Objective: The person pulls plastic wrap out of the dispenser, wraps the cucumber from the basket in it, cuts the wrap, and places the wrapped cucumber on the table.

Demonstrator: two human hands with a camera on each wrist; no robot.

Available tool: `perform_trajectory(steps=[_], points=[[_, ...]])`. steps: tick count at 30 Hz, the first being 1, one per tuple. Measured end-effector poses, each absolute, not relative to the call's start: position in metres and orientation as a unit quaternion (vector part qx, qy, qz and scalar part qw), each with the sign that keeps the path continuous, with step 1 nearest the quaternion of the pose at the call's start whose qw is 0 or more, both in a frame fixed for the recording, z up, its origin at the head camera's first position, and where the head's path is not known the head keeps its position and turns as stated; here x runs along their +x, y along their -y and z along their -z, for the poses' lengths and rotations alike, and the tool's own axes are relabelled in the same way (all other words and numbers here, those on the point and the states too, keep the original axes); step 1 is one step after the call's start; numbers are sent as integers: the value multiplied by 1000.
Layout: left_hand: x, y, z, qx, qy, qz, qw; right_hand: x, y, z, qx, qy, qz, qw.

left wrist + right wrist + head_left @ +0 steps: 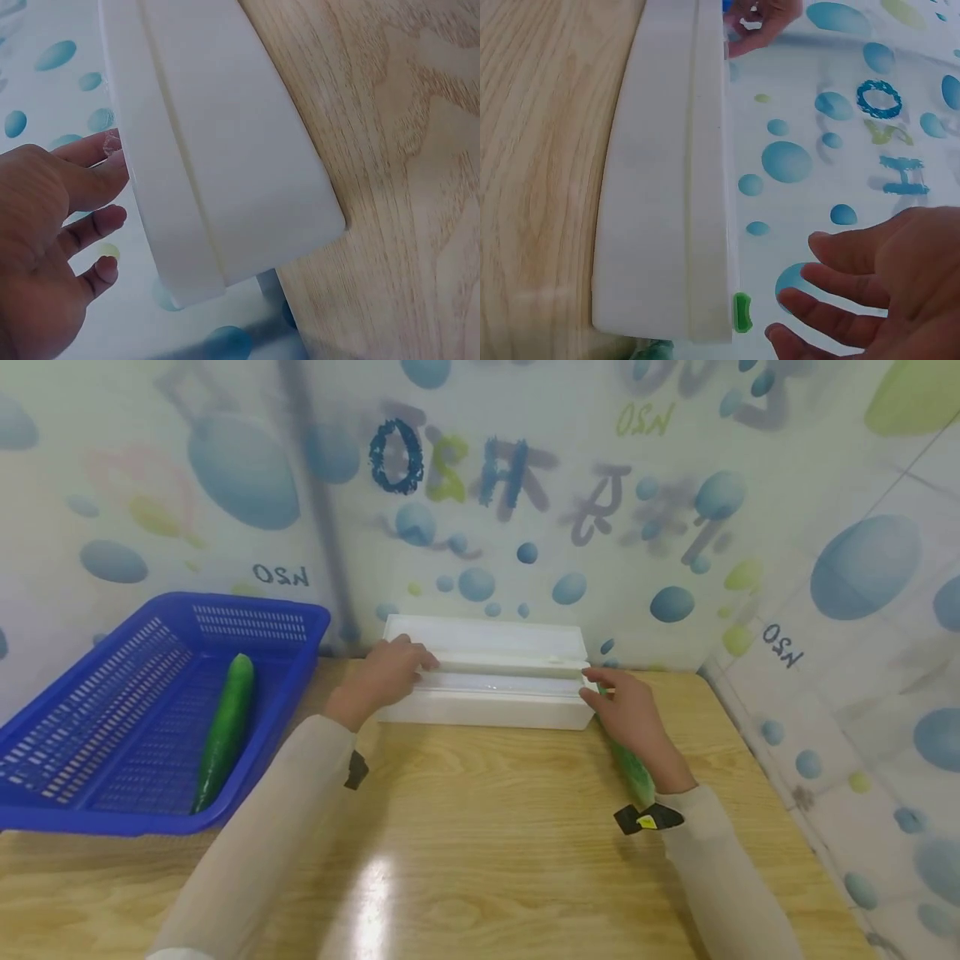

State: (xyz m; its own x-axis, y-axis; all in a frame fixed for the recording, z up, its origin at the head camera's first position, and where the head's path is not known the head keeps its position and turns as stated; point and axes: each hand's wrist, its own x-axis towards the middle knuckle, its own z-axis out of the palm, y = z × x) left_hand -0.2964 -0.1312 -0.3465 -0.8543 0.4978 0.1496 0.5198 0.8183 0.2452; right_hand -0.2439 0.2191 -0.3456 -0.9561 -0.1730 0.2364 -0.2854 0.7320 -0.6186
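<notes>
White box [487,710] between | left grip [386,675] pinching clear film [112,141] | right grip [636,718] spread, empty, beside box end

looks forward and down from the head, farther off, with white box [487,710] at mid-frame; looks closely from each wrist, sharing box and dotted wall [480,552], the latter at frame left from the left, frame right from the right
</notes>
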Motion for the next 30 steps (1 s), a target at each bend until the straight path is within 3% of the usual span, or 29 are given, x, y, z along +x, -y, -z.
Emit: perform_trajectory(steps=[6,13,30], points=[[-295,131,343,-283,951,120,42,-252,-209,342,183,938,-280,97],[-299,137,344,-277,946,137,98,-260,-198,341,229,942,-219,113],[-296,139,341,-224,946,209,106,-303,-205,349,213,967,-137,23]])
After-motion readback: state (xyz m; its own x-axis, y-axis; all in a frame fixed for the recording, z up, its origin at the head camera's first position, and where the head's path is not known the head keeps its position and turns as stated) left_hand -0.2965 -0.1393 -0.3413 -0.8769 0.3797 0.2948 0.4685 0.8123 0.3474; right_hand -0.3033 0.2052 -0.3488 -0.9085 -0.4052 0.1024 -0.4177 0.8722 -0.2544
